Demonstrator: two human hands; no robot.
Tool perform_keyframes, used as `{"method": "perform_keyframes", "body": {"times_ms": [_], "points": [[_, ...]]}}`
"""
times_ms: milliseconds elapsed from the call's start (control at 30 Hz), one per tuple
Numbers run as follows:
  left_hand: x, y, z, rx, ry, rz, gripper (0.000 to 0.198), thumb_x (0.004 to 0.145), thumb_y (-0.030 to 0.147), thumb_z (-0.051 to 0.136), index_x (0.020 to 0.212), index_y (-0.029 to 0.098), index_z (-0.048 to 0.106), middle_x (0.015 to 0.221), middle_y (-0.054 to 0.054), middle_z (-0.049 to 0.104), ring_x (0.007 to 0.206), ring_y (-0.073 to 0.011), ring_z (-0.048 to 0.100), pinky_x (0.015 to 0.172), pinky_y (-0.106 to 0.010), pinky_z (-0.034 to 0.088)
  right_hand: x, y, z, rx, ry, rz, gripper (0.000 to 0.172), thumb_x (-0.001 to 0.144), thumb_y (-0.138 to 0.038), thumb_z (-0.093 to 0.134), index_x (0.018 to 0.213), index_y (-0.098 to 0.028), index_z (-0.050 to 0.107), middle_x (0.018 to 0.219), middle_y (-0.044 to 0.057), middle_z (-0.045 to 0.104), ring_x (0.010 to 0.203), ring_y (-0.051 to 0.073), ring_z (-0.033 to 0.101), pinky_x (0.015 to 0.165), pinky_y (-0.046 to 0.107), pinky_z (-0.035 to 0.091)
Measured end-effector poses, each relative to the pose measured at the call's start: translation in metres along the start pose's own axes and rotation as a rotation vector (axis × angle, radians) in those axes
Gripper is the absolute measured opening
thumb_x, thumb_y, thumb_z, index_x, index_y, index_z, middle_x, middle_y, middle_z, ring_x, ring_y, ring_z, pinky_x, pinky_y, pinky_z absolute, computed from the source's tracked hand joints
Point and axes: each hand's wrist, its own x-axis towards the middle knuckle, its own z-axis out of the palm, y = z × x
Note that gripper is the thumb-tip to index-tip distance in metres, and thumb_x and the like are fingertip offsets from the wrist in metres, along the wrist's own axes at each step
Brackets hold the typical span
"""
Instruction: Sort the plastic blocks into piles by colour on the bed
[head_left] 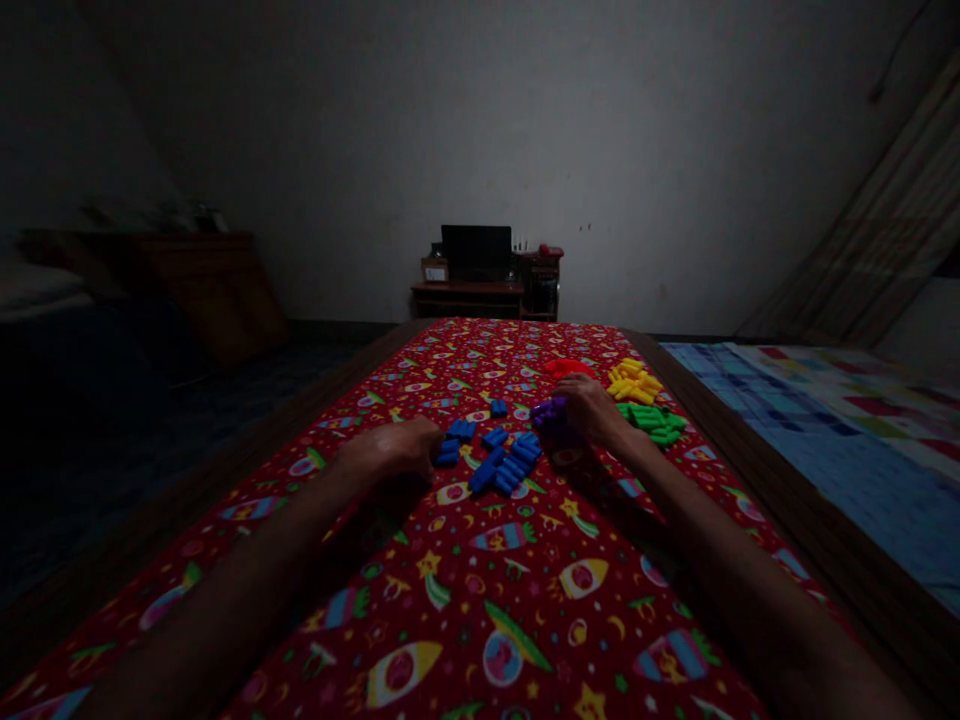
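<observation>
A red patterned cloth [480, 600] covers the table before me. My left hand [394, 447] rests on it with fingers curled, touching the left edge of a scatter of blue plastic pieces [495, 455]. Whether it holds one is hidden. My right hand [589, 405] is closed over a small cluster of purple pieces [547, 410]. Just beyond that hand lie a red pile [568, 368], a yellow pile [634, 382] and a green pile [654, 422].
The room is dim. A small desk with a dark monitor [476, 252] stands against the far wall. A wooden cabinet [199, 285] is at the left. A checked mat [840, 430] lies on the floor to the right of the table edge [757, 450].
</observation>
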Motion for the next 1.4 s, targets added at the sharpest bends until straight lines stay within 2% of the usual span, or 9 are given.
{"method": "perform_keyframes", "body": {"times_ms": [167,300,400,500,633,833,967,1267,1400], "points": [[-0.002,-0.005,-0.010,-0.146,0.127,0.120,0.024,0.063,0.031,0.066,0.085,0.020,0.068,0.080,-0.002,0.070,0.071,-0.0185,0.063,0.060,-0.024,0.045,0.004,-0.028,-0.018,-0.032,-0.005,0.069,0.039,0.084,-0.006,0.044,0.111,-0.014,0.070,0.097,0.013,0.072,0.087,0.019,0.065,0.078,0.026,0.044],[0.003,0.001,-0.020,-0.598,0.370,0.232,0.041,0.070,0.049,0.064,0.099,0.019,0.064,0.086,-0.003,0.072,0.080,-0.0204,0.066,0.071,-0.030,0.051,0.001,-0.069,-0.013,0.198,-0.036,-0.112,0.036,0.091,-0.021,0.050,0.125,-0.019,0.061,0.095,0.009,0.073,0.079,0.016,0.066,0.068,0.023,0.042],[0.017,0.013,-0.012,-0.941,0.424,0.291,0.050,0.069,0.053,0.067,0.103,0.018,0.059,0.091,-0.005,0.073,0.082,-0.0210,0.068,0.072,-0.033,0.054,-0.002,-0.091,-0.001,0.281,-0.028,-0.213,0.045,0.087,-0.024,0.058,0.132,-0.017,0.053,0.108,0.011,0.070,0.088,0.018,0.066,0.070,0.023,0.043],[0.028,0.025,0.000,-1.074,0.403,0.321,0.051,0.064,0.049,0.074,0.100,0.017,0.059,0.088,-0.004,0.073,0.082,-0.0214,0.069,0.073,-0.035,0.055,-0.002,-0.094,0.007,0.242,-0.013,-0.178,0.037,0.089,-0.021,0.056,0.125,-0.013,0.057,0.104,0.013,0.070,0.085,0.018,0.065,0.070,0.025,0.042],[0.030,0.034,0.005,-1.158,0.418,0.342,0.051,0.061,0.048,0.077,0.097,0.016,0.059,0.093,-0.005,0.072,0.086,-0.0221,0.069,0.078,-0.038,0.055,0.002,-0.075,-0.001,0.217,-0.010,-0.096,0.028,0.092,-0.023,0.049,0.115,-0.015,0.064,0.093,0.009,0.072,0.074,0.015,0.063,0.064,0.023,0.039],[0.024,0.023,-0.003,-1.057,0.503,0.315,0.051,0.069,0.055,0.068,0.100,0.015,0.062,0.101,-0.009,0.071,0.095,-0.0239,0.066,0.084,-0.041,0.054,0.002,-0.014,-0.028,-0.094,-0.068,0.355,0.024,0.085,-0.023,0.051,0.095,-0.015,0.072,0.086,0.011,0.071,0.073,0.017,0.062,0.059,0.024,0.035],[0.024,0.015,-0.005,-0.958,0.479,0.298,0.052,0.069,0.058,0.064,0.098,0.015,0.065,0.100,-0.009,0.071,0.093,-0.0235,0.067,0.082,-0.039,0.054,-0.007,0.010,-0.025,-0.289,-0.170,0.452,0.028,0.086,-0.021,0.047,0.097,-0.011,0.072,0.085,0.016,0.070,0.076,0.020,0.063,0.059,0.026,0.036],[0.022,0.017,-0.002,-0.550,0.545,0.303,0.042,0.081,0.050,0.051,0.103,0.018,0.068,0.108,-0.007,0.071,0.099,-0.0234,0.065,0.089,-0.033,0.050,-0.007,-0.004,-0.030,-0.353,-0.226,0.478,0.037,0.090,-0.016,0.036,0.103,-0.007,0.070,0.091,0.023,0.069,0.088,0.028,0.066,0.063,0.029,0.037],[0.028,0.013,0.005,-0.382,0.620,0.278,0.038,0.086,0.044,0.046,0.109,0.019,0.065,0.115,-0.008,0.068,0.108,-0.0236,0.061,0.098,-0.035,0.044,-0.004,-0.015,-0.037,-0.332,-0.188,0.457,0.036,0.090,-0.018,0.038,0.095,-0.009,0.072,0.086,0.021,0.069,0.079,0.024,0.064,0.059,0.028,0.034]]}}
